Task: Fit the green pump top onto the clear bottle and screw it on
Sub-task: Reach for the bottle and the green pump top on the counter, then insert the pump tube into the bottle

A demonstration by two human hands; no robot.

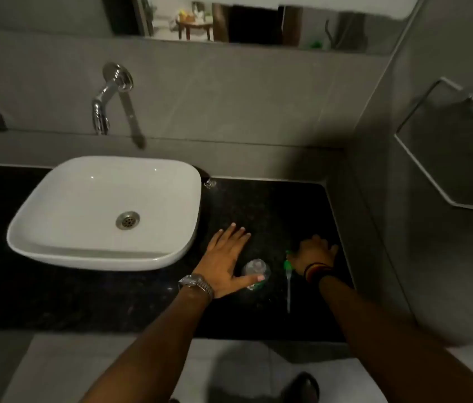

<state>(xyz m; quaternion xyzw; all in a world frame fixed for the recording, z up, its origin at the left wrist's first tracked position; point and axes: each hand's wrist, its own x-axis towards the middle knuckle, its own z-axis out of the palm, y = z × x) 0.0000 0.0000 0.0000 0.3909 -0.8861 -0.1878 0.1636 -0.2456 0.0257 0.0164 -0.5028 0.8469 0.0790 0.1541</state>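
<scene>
1. Lower centre of the frame: the left hand (225,258) lies spread and flat, fingers splayed toward the basin, grasping nothing. Its thumb reaches across the near side of the clear bottle (255,271); it seems to touch the bottle, though I cannot be sure.
2. Just right of that, the right hand (315,254) is curled over the head of the green pump top (288,264). The fingers are in shadow, so I cannot tell whether they have closed on it or only rest there.
3. The pump top lies on its side on the black countertop (258,205), its pale dip tube (289,292) pointing toward the lower edge of the frame.
4. The bottle stands upright between the two hands, near the pump top but apart from it, its mouth uncovered.
5. Outward, the white basin (107,210) fills the left middle of the frame, with the wall tap (110,94) above it at upper left.
6. Judgement: the task is at its very start. Nothing is fitted or threaded. Left to do: lift the pump top, feed the tube into the bottle's mouth, seat the collar, and screw it down while the left hand steadies the bottle.
</scene>
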